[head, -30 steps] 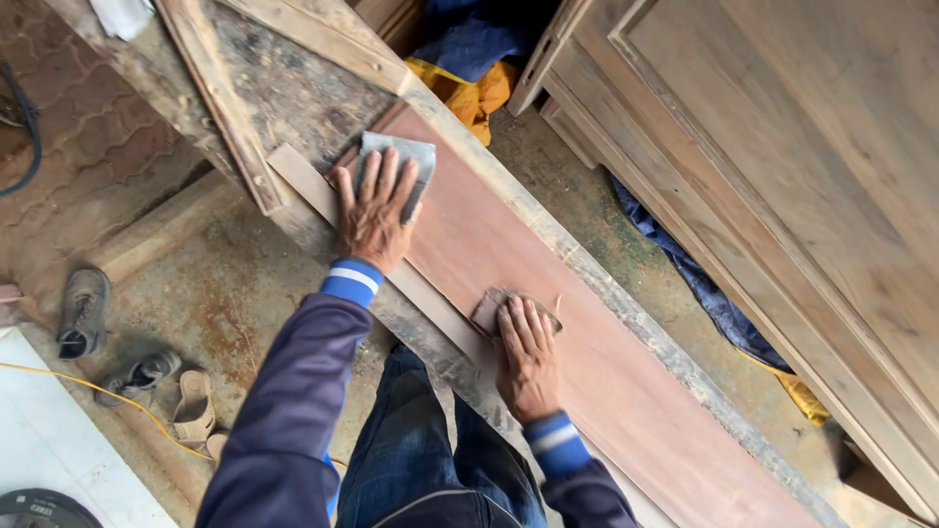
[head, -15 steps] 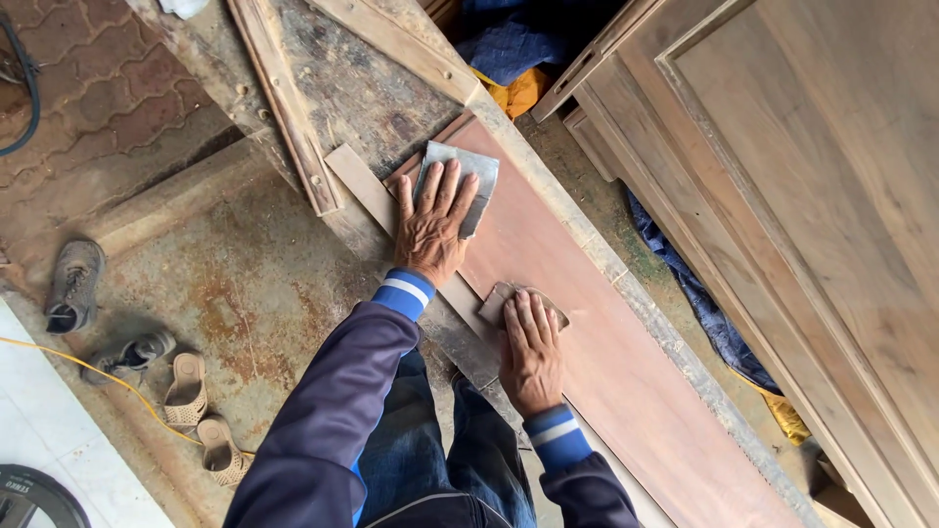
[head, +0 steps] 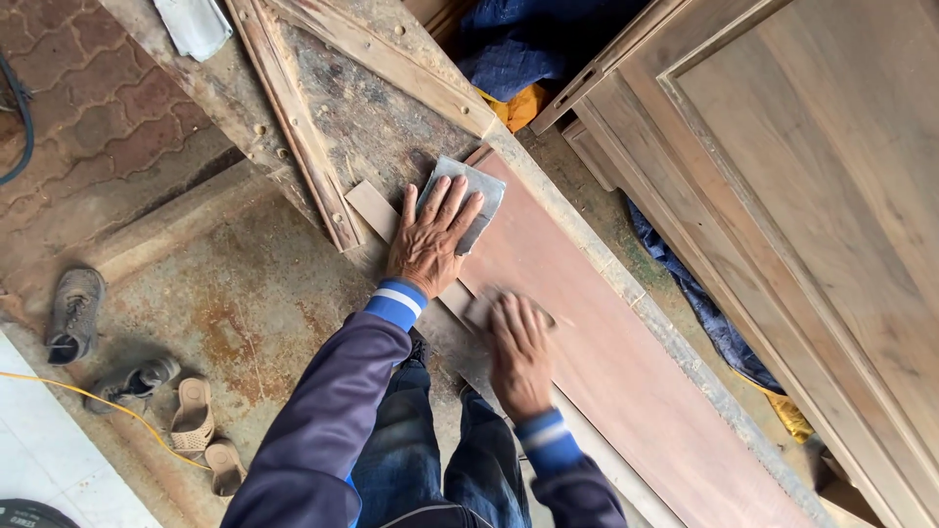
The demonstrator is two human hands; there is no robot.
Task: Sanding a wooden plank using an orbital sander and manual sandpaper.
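A long reddish-brown board (head: 606,362) lies slanted across a worn wooden bench (head: 362,108). My left hand (head: 428,240) presses flat on a grey sheet of sandpaper (head: 476,191) at the board's upper end. My right hand (head: 518,352) lies lower on the board, palm down on a small brown sanding pad (head: 482,308) that is mostly hidden under the fingers; the hand is blurred. A thin pale wooden strip (head: 377,210) runs along the board's near edge under both wrists. Both arms wear dark sleeves with blue and white cuffs.
A large panelled wooden door or cabinet (head: 812,196) fills the right side. Blue cloth (head: 528,44) and a yellow cloth lie behind the bench. On the stained concrete floor at left are a shoe (head: 73,313), sandals (head: 191,416), and a yellow cord (head: 59,381).
My right hand has slid with the pad along the board and is now blurred. My left hand stays on the grey sandpaper. The view has shifted slightly.
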